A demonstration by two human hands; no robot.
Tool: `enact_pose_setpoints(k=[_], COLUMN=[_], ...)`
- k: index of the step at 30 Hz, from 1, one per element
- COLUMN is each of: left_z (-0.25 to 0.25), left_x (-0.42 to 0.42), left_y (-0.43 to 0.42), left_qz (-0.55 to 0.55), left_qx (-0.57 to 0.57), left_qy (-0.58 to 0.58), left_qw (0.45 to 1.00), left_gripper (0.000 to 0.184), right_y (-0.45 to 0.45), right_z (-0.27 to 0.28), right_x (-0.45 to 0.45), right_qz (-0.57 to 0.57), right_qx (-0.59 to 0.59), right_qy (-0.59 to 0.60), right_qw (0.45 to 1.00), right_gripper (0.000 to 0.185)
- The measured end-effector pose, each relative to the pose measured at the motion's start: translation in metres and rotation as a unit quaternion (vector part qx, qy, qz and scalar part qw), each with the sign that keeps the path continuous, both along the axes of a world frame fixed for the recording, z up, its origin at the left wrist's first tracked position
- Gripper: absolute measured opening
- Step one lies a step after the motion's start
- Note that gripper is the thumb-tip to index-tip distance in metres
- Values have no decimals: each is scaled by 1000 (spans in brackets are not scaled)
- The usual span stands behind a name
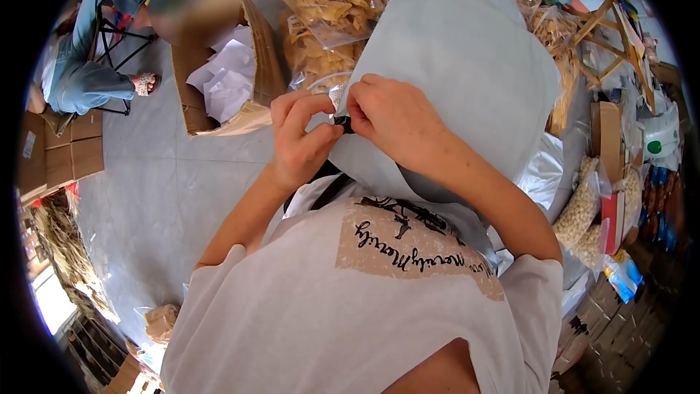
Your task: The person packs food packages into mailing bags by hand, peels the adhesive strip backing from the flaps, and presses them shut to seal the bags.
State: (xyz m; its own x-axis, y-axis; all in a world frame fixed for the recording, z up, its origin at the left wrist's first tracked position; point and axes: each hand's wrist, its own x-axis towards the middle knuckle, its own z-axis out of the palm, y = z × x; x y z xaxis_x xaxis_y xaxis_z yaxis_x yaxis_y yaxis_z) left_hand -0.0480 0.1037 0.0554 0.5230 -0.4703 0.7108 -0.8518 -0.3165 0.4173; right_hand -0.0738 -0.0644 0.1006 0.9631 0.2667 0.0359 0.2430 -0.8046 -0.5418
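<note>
A large light grey sheet-like piece [452, 58], perhaps a bag or cloth, spreads in front of my body and reaches up over the packed bags behind it. At its left edge my left hand [297, 135] is closed, thumb and forefinger pinching a small black piece [343, 125] whose kind I cannot make out. My right hand [390, 113] meets it there, fingers bent and pressed together at the same edge beside the black piece. Exactly what lies under the right fingertips is hidden.
A cardboard box [262, 66] with white paper pieces [227, 76] stands on the grey floor [168, 197] at left. Beyond it a person in jeans [109, 11] sits on a folding stool. Clear bags of tan flat pieces [328, 11] lie ahead; a wooden frame [620, 36] leans at right.
</note>
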Motion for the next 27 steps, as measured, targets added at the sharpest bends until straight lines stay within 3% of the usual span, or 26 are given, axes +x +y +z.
enact_pose_setpoints(k=[10,12,13,15,21,22,23,25,27], left_z=[27,28,26,17,19,20,20,18,18], left_x=[7,15,18,23,25,25,25,26,27], left_y=[14,19,23,30,31,31,31,35,37], left_qz=[-110,-105,-118,-195,-239,-239,-255,-241,-248], left_qx=[50,8,4,-46,-76,-75,-71,-70,-69], left_qy=[86,193,199,366,422,421,420,434,434], left_qw=[989,976,973,909,871,872,868,865,863], left_gripper=[22,24,24,27,28,28,28,28,29], right_y=[-20,-41,-54,-87,-253,-268,-274,-258,-226], right_z=[12,37,47,64,99,105,108,114,102], right_x=[-8,-19,-27,-55,-235,-273,-301,-327,-342], right_qz=[-74,-122,-136,-271,-345,-491,-601,-585,-571], right_qx=[64,255,248,438,622,483,309,80,-87], right_qy=[-6,24,27,84,17,-165,-331,-564,-377], right_qw=[995,959,959,853,703,706,658,578,725], right_gripper=[6,14,14,20,16,15,14,13,13])
